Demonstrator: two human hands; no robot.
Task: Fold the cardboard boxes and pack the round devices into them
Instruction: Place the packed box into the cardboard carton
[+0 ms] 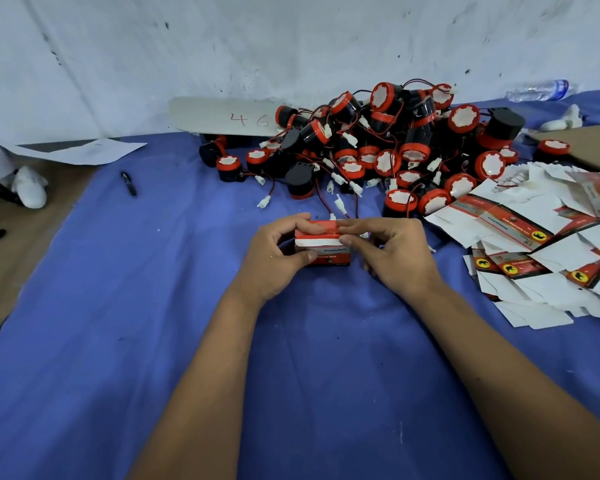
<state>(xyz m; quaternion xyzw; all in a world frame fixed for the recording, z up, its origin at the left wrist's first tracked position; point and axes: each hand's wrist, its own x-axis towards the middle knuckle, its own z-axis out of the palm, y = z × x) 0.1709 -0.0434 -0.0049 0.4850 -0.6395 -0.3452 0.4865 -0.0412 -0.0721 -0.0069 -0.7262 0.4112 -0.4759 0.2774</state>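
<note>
Box: a small red and white cardboard box (323, 242) sits at the middle of the blue cloth (153, 306), held between both hands, its top flap folded nearly flat.
Left hand: the left hand (274, 258) grips the box's left end, fingers curled over the top edge, thumb pressed on the front face.
Right hand: the right hand (395, 252) holds the right end, fingers curled over the top flap, thumb tip pinching at the front upper edge.
Round devices: a pile of black and red round devices (388, 147) with red and black wires and white plugs lies just behind the box, against the white wall (291, 39).
Flat boxes: a heap of unfolded box blanks (548, 251) lies to the right of the hands, white insides mostly up.
Card: a pale strip (222, 117) marked "46" leans behind the pile.
Pen: a black pen (129, 183) lies on the cloth, well to the left.
Bottle: a clear plastic bottle (541, 90) lies at the far right by the wall.
</note>
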